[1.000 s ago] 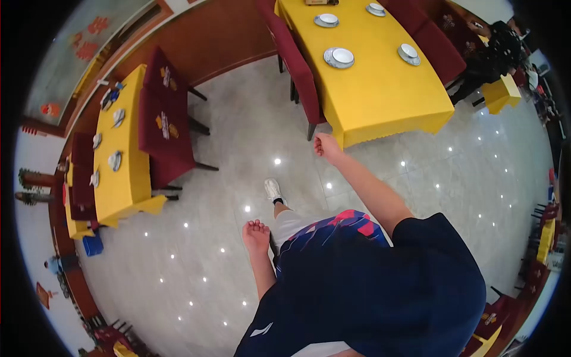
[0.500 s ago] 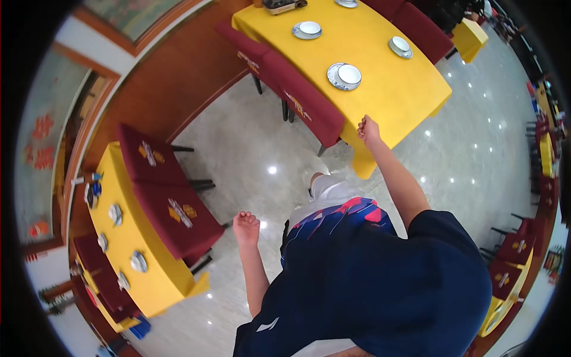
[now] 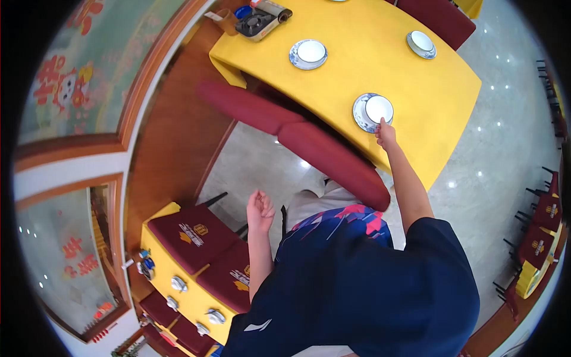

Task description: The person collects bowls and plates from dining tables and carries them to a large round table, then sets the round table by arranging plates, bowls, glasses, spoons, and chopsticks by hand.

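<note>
Taking straight ahead of the person's chest as twelve, I see the right hand [image 3: 385, 134] reaching out to just past twelve, over the near dining table [image 3: 351, 71] with its yellow cloth. Its thumb touches the rim of a white bowl [image 3: 379, 107], and the other fingers are curled in below; I can't tell whether they grip the bowl or merely rest against it. The bowl sits on a blue-patterned plate [image 3: 359, 114], off-centre toward the plate's two o'clock, leaving more of the plate showing on the far side from there.

The left hand [image 3: 260, 209] hangs at ten o'clock above the grey floor [image 3: 247, 156], fingers folded loosely into the palm, apart from the furniture.

Going round from the touched bowl, a second bowl [image 3: 311, 51] stands on its own plate at ten o'clock, with a small stove [image 3: 259, 24] farther along that line. A third bowl [image 3: 422, 41], on a plate too, is at one. Between seven and eight, a dark red chair [image 3: 333, 160] backs close along the table's edge. From the chest again, another yellow-covered table [image 3: 163, 256] lies between eight and nine, and more red chairs [image 3: 538, 245] stand well off at three.
</note>
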A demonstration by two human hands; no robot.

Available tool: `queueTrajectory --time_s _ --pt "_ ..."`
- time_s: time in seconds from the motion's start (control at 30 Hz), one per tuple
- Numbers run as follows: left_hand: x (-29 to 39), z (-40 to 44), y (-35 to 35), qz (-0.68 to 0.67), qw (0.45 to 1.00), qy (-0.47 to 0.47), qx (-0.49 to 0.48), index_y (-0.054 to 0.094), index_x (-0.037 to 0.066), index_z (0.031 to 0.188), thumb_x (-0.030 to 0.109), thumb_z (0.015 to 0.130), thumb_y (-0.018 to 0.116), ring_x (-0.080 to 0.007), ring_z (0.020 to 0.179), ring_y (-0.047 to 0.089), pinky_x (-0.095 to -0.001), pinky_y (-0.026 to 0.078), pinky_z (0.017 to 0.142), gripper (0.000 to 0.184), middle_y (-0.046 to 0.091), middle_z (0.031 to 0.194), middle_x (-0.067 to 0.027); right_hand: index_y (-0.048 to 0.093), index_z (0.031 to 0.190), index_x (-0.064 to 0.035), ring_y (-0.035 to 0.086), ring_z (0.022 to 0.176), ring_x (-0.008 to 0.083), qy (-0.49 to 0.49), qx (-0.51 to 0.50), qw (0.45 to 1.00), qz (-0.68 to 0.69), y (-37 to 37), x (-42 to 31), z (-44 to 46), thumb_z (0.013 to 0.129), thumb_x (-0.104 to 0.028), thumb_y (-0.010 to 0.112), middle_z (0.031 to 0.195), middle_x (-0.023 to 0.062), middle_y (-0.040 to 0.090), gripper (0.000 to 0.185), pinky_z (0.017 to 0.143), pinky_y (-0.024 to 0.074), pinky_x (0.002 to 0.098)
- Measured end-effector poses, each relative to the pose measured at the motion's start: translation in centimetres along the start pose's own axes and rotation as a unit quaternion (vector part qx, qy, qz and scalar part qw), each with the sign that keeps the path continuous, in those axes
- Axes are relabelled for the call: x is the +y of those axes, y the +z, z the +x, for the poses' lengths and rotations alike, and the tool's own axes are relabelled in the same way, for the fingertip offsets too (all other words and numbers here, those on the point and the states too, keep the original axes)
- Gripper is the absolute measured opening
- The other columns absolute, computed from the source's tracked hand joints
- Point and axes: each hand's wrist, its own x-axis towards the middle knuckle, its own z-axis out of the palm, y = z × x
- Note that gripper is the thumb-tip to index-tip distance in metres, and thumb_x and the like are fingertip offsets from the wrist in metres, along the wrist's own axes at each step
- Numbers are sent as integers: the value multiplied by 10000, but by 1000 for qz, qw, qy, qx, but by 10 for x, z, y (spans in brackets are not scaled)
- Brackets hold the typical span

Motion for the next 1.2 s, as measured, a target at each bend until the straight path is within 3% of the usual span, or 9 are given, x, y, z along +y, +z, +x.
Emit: queueTrajectory --time_s 0.17,0.37,0.6,0.7,0.77,0.9,0.97,1.07,1.2 --pt "73 101 104 144 986 -59 -56 556 94 851 308 977 467 -70 383 289 -216 207 369 264 455 568 -6 549 850 -58 421 430 96 2 98 994 38 29 -11 6 955 -385 490 613 26 507 349 338 258 229" --pt "116 292 201 432 889 -73 -134 582 38 950 277 977 474 -49 424 359 -194 244 378 264 567 632 -38 569 770 -39 393 423 82 -41 171 984 13 48 -11 -3 948 -305 464 586 6 479 337 357 273 240" --pt "114 481 252 626 775 15 -88 601 -26 1004 325 914 557 -102 501 534 -250 405 414 365 636 716 -116 559 737 -16 425 437 83 -61 278 958 43 98 -17 -26 959 -290 470 574 17 507 364 393 316 245" --pt "114 517 266 689 716 55 -97 612 -46 990 339 903 588 -173 588 625 -308 481 504 396 662 747 -151 538 725 -51 409 463 68 -74 241 967 -27 142 -48 -28 967 -309 488 584 -11 486 358 421 315 238" --pt "109 542 254 738 632 182 -154 622 -62 961 321 892 609 -261 664 660 -358 515 613 390 667 745 -179 533 723 -62 400 471 62 -81 209 974 -5 185 -77 -19 966 -306 489 589 -20 479 347 430 310 236" --pt "115 534 271 740 624 172 -184 639 -58 957 273 883 625 -314 712 666 -388 517 678 340 672 769 -197 540 727 -55 415 488 61 -104 124 987 13 250 -118 22 969 -313 491 594 -23 485 357 447 324 231" --pt "109 548 266 698 643 202 -244 660 -39 964 227 873 637 -293 736 678 -364 522 676 282 681 789 -190 534 755 -73 391 490 50 -100 102 989 -26 274 -137 34 979 -320 484 611 -31 467 338 450 320 215" --pt "97 566 256 652 697 168 -249 678 -25 960 193 865 643 -260 730 688 -343 524 667 240 691 789 -172 555 761 -51 408 495 56 -111 95 988 -47 296 -153 51 978 -315 484 611 -17 487 350 453 333 220" --pt "105 560 265 653 709 120 -237 684 -24 951 180 862 640 -210 692 685 -320 521 651 227 691 741 -142 587 763 -6 470 541 95 -89 85 991 -59 304 -155 73 967 -310 493 615 15 528 378 515 392 259"
